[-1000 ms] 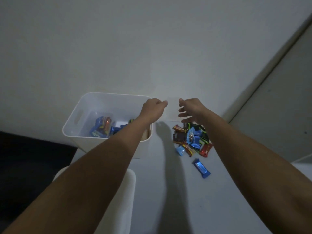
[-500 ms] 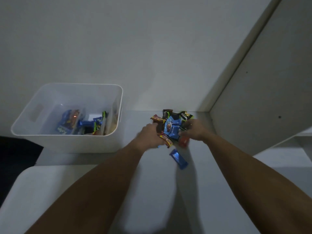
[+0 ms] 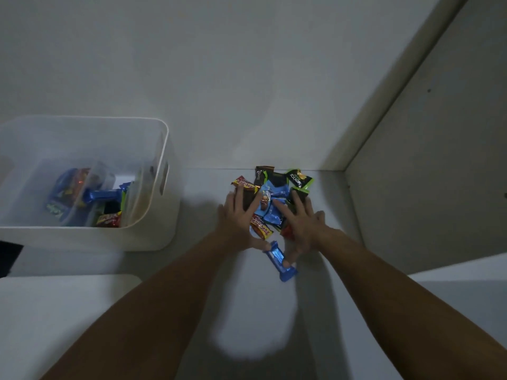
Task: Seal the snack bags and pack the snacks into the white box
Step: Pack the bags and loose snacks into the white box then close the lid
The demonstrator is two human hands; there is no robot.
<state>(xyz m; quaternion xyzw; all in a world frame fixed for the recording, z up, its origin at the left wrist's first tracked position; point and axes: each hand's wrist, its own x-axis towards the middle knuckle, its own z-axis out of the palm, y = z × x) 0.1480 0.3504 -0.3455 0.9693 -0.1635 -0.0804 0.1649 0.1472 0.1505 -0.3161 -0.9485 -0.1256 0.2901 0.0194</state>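
Right of the box, snacks sit piled betw. both hands: left hand & right hand spread flat, cupping the pile, gripping nothing yet. Blue bar lies nearest, long axis diagonal; box is off left, so left hand is nearer.

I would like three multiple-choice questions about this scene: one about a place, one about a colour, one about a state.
1. Where is the white box relative to the snack pile?
A. to its left
B. to its right
C. on top of it

2. What colour is the bar nearest the camera?
A. red
B. blue
C. green

3. What is the state of the white box?
A. empty
B. closed with a lid
C. open, with snacks inside

Answers: 1 A, the box stands left of the pile. 2 B, its wrapper is blue. 3 C, wrappers are visible through its open top.
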